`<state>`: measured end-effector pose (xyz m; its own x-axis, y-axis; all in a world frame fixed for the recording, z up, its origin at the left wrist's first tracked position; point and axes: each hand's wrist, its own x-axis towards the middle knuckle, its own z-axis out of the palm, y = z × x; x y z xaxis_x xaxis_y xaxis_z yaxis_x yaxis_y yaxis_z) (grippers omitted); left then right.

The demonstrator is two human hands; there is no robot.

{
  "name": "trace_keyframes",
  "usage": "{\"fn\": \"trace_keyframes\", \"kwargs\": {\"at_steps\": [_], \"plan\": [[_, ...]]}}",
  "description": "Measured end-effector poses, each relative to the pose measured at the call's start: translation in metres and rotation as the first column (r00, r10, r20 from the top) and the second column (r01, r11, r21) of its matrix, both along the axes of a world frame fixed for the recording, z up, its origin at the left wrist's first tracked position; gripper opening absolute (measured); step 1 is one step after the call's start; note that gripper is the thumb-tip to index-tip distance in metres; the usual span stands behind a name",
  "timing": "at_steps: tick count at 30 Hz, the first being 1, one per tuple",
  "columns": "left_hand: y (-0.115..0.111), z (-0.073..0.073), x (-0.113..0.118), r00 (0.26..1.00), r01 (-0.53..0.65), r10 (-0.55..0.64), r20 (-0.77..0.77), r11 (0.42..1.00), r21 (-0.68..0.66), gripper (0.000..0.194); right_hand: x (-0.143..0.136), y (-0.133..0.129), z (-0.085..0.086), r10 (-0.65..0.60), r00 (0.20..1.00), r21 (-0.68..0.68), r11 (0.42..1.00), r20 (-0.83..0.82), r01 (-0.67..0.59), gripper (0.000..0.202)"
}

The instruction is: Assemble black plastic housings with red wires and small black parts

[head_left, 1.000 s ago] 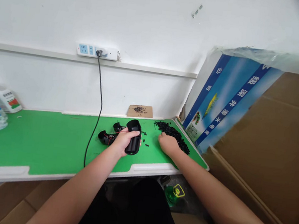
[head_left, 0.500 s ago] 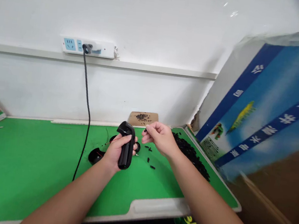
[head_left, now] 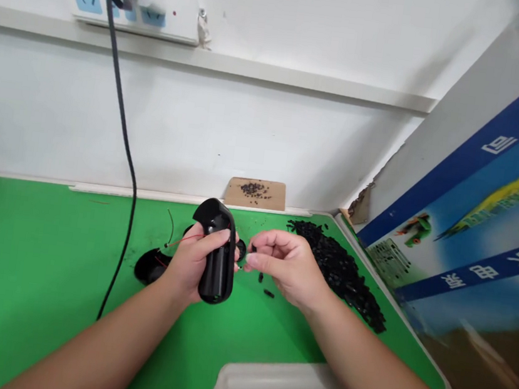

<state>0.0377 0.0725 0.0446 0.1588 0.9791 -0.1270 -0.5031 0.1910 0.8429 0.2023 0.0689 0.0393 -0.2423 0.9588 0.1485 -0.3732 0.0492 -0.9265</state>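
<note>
My left hand (head_left: 189, 261) grips a glossy black curved plastic shell (head_left: 216, 271), held tilted above the green table. A thin red wire runs from beside that hand toward a second black shell (head_left: 150, 266) on the tabletop. Just right of the held shell, my right hand (head_left: 286, 264) has thumb and fingers pinched around a small black plastic piece (head_left: 253, 250), partly hidden by the fingers. A round black part (head_left: 241, 250) shows between the hands. Loose small black pieces (head_left: 269, 293) lie below my right hand.
A large heap of small black pieces (head_left: 340, 267) covers the table's right side. Tiny dark bits sit on a brown board (head_left: 278, 198) at the wall. A black cable (head_left: 122, 102) hangs from the power strip (head_left: 181, 18) onto the green table (head_left: 39, 294). A blue box (head_left: 490, 204) stands right.
My right hand has lowered slightly, with the small piece still pinched, and now covers some loose pieces. The left hand still holds the shell. The camera view has moved closer and tilted down.
</note>
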Motion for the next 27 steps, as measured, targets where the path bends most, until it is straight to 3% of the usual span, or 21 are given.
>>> {"fn": "trace_keyframes", "kwargs": {"at_steps": [11,21,27], "plan": [[-0.0024,0.0009,0.0038,0.999,-0.005,0.005,-0.053,1.000,-0.017,0.042,0.0019,0.0077,-0.0018,-0.037,0.995,-0.137,0.990,-0.096,0.024,0.026],[-0.0012,-0.0061,0.0043,0.995,0.026,-0.030,-0.099,0.999,-0.043,0.046,0.0032,0.0076,-0.0021,0.110,0.976,-0.243,0.957,-0.188,-0.155,0.022],[-0.0006,-0.0059,0.0062,0.992,0.044,-0.049,-0.117,0.998,-0.045,0.048,0.0020,0.0082,-0.0055,0.135,0.976,-0.233,0.957,-0.169,-0.172,0.021]]}}
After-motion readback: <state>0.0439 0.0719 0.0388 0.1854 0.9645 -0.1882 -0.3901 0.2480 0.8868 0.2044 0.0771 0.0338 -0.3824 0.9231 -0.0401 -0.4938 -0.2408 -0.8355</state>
